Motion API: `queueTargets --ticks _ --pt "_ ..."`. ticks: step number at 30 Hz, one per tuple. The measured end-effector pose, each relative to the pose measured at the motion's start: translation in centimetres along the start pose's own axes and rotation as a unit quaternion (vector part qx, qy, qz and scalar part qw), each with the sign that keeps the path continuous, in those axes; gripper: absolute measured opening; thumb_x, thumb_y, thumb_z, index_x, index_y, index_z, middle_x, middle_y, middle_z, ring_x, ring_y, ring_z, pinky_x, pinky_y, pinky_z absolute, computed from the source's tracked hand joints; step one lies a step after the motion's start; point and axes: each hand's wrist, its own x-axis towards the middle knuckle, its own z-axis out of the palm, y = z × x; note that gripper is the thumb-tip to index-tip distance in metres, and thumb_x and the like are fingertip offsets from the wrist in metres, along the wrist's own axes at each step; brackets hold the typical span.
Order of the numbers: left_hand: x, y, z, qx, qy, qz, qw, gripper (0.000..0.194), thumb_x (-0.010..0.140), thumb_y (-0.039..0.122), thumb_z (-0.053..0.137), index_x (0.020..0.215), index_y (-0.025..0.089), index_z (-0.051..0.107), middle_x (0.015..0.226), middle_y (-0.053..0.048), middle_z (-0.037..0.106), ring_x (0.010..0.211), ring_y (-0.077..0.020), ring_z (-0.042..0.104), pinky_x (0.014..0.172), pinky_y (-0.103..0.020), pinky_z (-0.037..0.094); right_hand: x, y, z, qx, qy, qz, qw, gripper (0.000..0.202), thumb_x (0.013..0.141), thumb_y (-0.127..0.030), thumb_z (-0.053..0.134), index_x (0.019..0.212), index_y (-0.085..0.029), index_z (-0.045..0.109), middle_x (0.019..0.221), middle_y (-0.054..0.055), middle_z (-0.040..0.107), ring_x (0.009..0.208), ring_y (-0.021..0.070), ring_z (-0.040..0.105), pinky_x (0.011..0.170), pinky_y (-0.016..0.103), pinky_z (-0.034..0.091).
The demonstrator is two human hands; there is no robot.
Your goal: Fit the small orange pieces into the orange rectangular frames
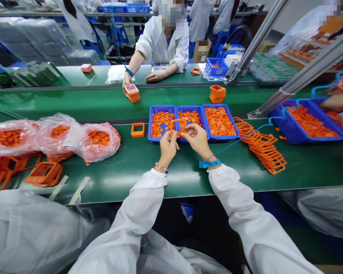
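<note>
My left hand [168, 149] is closed on an orange plastic frame [172, 125], which it holds up by its lower left corner. At the frame's lower right, the bent fingers of my right hand [199, 140] are pinched together; whether they grip the frame itself or a small piece against it is too fine to see. Right behind the hands stand three blue bins [175, 110] holding small orange plastic pieces [218, 121]. A single orange frame [138, 130] lies on the green table to the left of the bins.
A fanned row of orange frames [264, 148] lies right of the bins. Plastic bags [98, 142] of orange pieces and more frames [44, 174] are at left. Across the table, a co-worker's hand [127, 82] holds a stack of orange frames [133, 94]. A metal post [258, 43] rises at right.
</note>
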Motion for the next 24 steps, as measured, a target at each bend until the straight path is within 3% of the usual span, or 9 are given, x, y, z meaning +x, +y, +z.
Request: queueTargets --ticks 3,7,10,12,15,19,24 --pt "0.4 0.1 -0.3 -0.020 0.008 -0.006 1.000 0.041 0.089 0.060 0.062 0.091 0.020 0.055 0.044 0.010 0.045 0.033 -0.0071 0.042 0.037 -0.020 0.028 0.7 0.2 0.8 0.044 -0.028 0.046 0.998 0.045 0.069 -0.041 0.082 0.107 -0.018 0.071 0.098 0.009 0.076 0.077 0.0208 0.071 0.074 0.036 0.061" --pt "0.4 0.0 -0.2 -0.051 0.028 -0.026 0.998 0.043 0.073 0.047 0.081 0.091 0.020 0.053 0.052 0.010 0.054 0.035 -0.0052 0.043 0.036 -0.018 0.030 1.7 -0.1 0.1 0.050 -0.087 0.047 0.994 0.044 0.065 -0.045 0.086 0.097 -0.015 0.077 0.089 0.011 0.078 0.080 0.0258 0.074 0.076 0.039 0.063" --pt "0.3 -0.1 0.1 -0.061 0.023 -0.037 0.997 0.044 0.069 0.041 0.085 0.090 0.020 0.053 0.055 0.010 0.055 0.035 -0.0044 0.044 0.036 -0.017 0.030 2.7 -0.3 -2.2 -0.010 -0.112 0.009 0.994 0.032 0.079 -0.045 0.076 0.091 -0.015 0.081 0.083 0.008 0.079 0.075 0.0244 0.074 0.074 0.037 0.062" --pt "0.2 -0.1 0.2 -0.064 0.025 -0.038 0.997 0.044 0.068 0.040 0.085 0.090 0.020 0.053 0.056 0.009 0.056 0.034 -0.0040 0.043 0.034 -0.016 0.029 3.6 -0.4 -4.0 -0.112 -0.108 -0.014 0.988 0.024 0.086 -0.036 0.069 0.089 -0.016 0.083 0.084 0.007 0.080 0.080 0.0242 0.075 0.079 0.036 0.060" --pt "0.2 -0.1 0.3 -0.074 0.070 -0.011 0.995 0.040 0.069 0.036 0.084 0.088 0.019 0.054 0.061 0.008 0.058 0.036 -0.0025 0.042 0.036 -0.016 0.029 4.9 -0.6 -5.8 -0.307 -0.158 -0.006 0.938 0.016 0.084 -0.020 0.072 0.094 -0.017 0.084 0.097 0.008 0.081 0.097 0.0256 0.075 0.091 0.034 0.056" --pt "0.3 -0.2 0.0 -0.077 0.111 0.017 0.991 0.034 0.070 0.031 0.081 0.087 0.019 0.054 0.060 0.008 0.056 0.039 -0.0028 0.041 0.040 -0.016 0.033 5.6 -1.0 -5.3 -0.477 -0.254 0.042 0.841 0.024 0.084 -0.028 0.077 0.108 -0.028 0.083 0.108 0.004 0.080 0.106 0.0264 0.072 0.089 0.033 0.054" --pt "0.5 -0.7 0.0 -0.067 0.115 0.004 0.991 0.031 0.070 0.032 0.078 0.088 0.019 0.055 0.064 0.006 0.058 0.044 -0.0037 0.045 0.044 -0.015 0.036 6.2 -1.4 -3.9 -0.522 -0.286 0.033 0.803 0.019 0.081 -0.018 0.074 0.096 -0.025 0.083 0.106 0.009 0.079 0.103 0.0292 0.072 0.088 0.036 0.053"
